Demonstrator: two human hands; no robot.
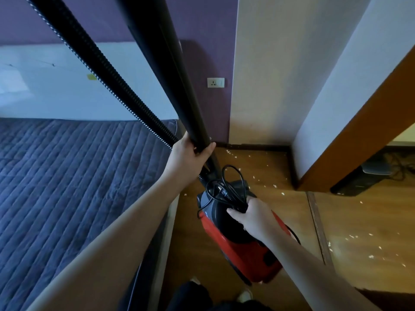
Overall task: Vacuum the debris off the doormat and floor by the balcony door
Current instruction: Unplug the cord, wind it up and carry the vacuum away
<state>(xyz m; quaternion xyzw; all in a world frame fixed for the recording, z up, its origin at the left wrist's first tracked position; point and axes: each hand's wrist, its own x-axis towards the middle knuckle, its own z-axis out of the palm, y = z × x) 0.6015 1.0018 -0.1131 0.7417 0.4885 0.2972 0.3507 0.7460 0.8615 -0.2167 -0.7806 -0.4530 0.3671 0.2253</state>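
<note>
While the red vacuum body (238, 239) sits on the wood floor (292, 207) near centre, just right of the bed (67, 187), it looks rigid & fairly heavy, prob. best lifted by the top handle, w/ the loose black cord (224, 187) kept bundled so it doesn't snag. The wand (170, 75) is stiff & long, top-heavy when raised; the ribbed hose (101, 66) beside it is soft & will swing. Head view only: left hand (190, 153) is wrapped round the wand's lower end, arm stretched far forward, wand tilting up to the far left. Right hand (253, 216) reaches down onto the vacuum's top, fingers curled round the coiled cord, and likely the handle under it, tho that's hidden. White debris (359, 243) is scattered over the floor to the right & far by the wall (258, 86). No doormat in view; wall socket (215, 82) sits far, above the vacuum.
</note>
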